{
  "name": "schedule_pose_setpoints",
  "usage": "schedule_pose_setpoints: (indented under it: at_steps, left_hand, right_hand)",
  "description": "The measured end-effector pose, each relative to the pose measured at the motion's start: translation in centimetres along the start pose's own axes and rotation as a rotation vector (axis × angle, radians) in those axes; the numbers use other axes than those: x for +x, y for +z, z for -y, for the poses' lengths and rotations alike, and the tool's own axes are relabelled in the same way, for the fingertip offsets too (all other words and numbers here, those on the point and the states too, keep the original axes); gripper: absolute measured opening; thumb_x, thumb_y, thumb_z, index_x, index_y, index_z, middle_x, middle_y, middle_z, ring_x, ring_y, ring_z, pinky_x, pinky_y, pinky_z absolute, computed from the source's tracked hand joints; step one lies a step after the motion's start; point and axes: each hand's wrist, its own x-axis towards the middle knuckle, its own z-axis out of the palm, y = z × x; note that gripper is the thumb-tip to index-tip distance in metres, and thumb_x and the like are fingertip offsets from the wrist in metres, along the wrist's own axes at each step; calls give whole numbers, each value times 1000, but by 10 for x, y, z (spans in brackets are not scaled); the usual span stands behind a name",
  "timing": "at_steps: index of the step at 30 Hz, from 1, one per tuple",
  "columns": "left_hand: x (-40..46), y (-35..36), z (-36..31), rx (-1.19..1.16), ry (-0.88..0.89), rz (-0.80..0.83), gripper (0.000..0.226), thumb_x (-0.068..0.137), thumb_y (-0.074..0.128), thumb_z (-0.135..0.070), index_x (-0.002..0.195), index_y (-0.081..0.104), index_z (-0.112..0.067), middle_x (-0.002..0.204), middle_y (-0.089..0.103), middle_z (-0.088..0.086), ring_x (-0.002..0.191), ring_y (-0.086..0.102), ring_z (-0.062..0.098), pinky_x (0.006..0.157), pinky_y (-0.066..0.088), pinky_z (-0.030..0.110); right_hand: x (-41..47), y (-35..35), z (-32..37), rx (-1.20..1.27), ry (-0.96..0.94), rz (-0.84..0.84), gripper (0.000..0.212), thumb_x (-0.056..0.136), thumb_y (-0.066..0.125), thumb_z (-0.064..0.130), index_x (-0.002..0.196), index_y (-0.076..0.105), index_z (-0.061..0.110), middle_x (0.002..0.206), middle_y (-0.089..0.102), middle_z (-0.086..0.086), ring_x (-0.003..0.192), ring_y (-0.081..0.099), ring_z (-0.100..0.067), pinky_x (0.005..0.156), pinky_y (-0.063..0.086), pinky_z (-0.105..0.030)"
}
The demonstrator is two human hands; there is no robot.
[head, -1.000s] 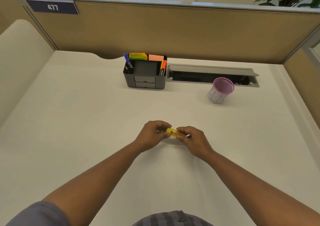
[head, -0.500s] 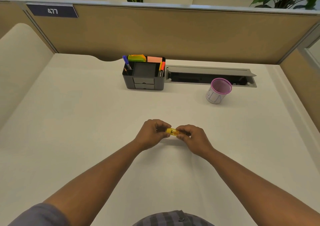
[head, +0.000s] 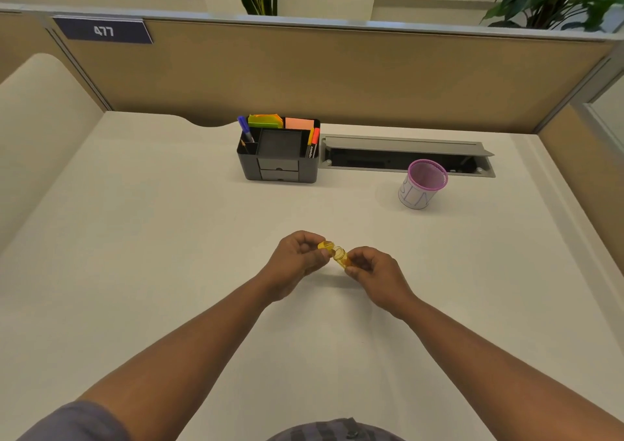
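Above the middle of the white desk (head: 135, 238), both hands meet around a small yellow translucent object. My left hand (head: 293, 261) pinches its yellow cap (head: 325, 246), which stands slightly off the body. My right hand (head: 374, 272) pinches the yellow translucent body (head: 340, 257), whose open neck points up and left toward the cap. What the object is I cannot tell; it looks like a short highlighter or tiny bottle.
A black desk organizer (head: 278, 164) with pens, markers and sticky notes stands at the back centre. To its right lie an open grey cable tray (head: 405, 152) and a pink mesh cup (head: 422, 184). Tan partition walls (head: 337, 79) close the desk's back and sides.
The yellow piece was held as one between both hands; now the cap has come away from the body, and the left hand has tilted it up and left.
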Motion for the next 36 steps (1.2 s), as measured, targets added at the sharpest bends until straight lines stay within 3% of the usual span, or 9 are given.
schedule_pose_setpoints:
  at_steps: [4, 8, 12, 16, 23, 28, 36]
  left_hand:
    - [7, 3, 5, -145, -77, -9, 21, 91, 67, 6, 109, 61, -3, 102, 77, 16, 99, 74, 29, 93, 60, 34]
    - [18, 3, 18, -79, -133, -79, 20, 91, 70, 1, 107, 62, -7, 103, 75, 13, 100, 74, 26, 100, 55, 43]
    - [32, 0, 35, -16, -173, -127, 24, 89, 76, -5, 109, 62, -5, 106, 74, 16, 97, 74, 22, 103, 54, 46]
    - [47, 6, 42, -9, -173, -135, 26, 88, 76, -4, 110, 62, -3, 112, 75, 17, 97, 73, 23, 100, 55, 43]
    - [81, 24, 44, 51, -137, -141, 22, 88, 76, -4, 106, 63, -2, 100, 74, 16, 89, 65, 26, 91, 54, 44]
    - [113, 43, 35, 194, -95, -115, 21, 85, 79, -10, 101, 66, -9, 95, 73, 12, 77, 64, 21, 74, 52, 35]
    - [144, 53, 26, 276, -93, -101, 22, 87, 77, -10, 105, 63, -7, 94, 71, 13, 79, 64, 22, 75, 53, 35]
  right_hand:
    - [0, -2, -3, 27, 28, -10, 18, 89, 73, 10, 103, 72, 21, 98, 74, 2, 94, 69, -19, 84, 56, -29]
    - [4, -7, -3, 87, 42, -72, 20, 89, 73, 10, 105, 71, 23, 99, 75, 3, 94, 70, -15, 86, 55, -28]
    - [15, -26, 1, 99, 39, -197, 24, 90, 71, 12, 109, 69, 25, 105, 74, 5, 98, 69, -10, 90, 55, -27]
    - [31, -58, 10, 106, 28, -374, 26, 91, 68, 10, 115, 68, 21, 106, 72, 5, 96, 68, -7, 82, 53, -18]
    - [67, -118, 15, -24, -9, -682, 23, 95, 66, 15, 118, 70, 18, 97, 65, 3, 88, 62, -15, 76, 54, -27]
    - [92, -139, 12, -122, 80, -736, 24, 96, 66, 19, 119, 69, 18, 100, 67, 4, 90, 64, -18, 71, 51, -24]
    - [110, -151, 13, -182, 119, -746, 23, 95, 66, 12, 117, 71, 13, 96, 61, 3, 86, 57, -16, 69, 46, -24]
